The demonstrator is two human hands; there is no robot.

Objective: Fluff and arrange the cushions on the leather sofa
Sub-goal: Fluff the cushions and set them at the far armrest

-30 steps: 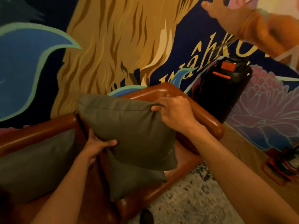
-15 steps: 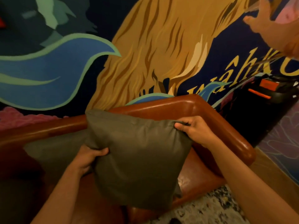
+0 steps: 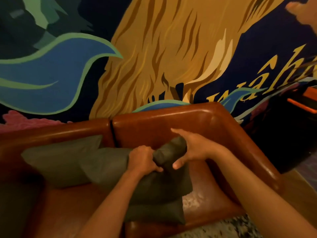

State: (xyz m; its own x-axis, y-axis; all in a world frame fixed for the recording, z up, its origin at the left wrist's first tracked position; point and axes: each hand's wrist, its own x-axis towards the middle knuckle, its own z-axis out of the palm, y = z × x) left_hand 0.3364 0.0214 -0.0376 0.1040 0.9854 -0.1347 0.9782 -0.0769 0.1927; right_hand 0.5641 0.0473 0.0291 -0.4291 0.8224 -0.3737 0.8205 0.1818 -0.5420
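A dark olive cushion (image 3: 154,182) lies over the seat of the brown leather sofa (image 3: 171,122), squeezed at its top end. My left hand (image 3: 143,158) is clenched on the bunched fabric from the left. My right hand (image 3: 192,148) presses on the same end from the right, fingers wrapped over it. A second olive cushion (image 3: 154,213) lies flat beneath, partly hidden. A third olive cushion (image 3: 61,158) leans against the sofa back to the left.
A painted mural wall (image 3: 154,57) rises right behind the sofa back. A black box with orange trim (image 3: 295,121) stands beyond the right armrest. Speckled carpet (image 3: 223,229) shows at the sofa's front edge. Another dark cushion (image 3: 15,203) sits at the far left.
The cushion was held up by its two sides; it has dropped onto the seat and both hands have come together, squeezing its top end. The view has tilted toward the sofa back.
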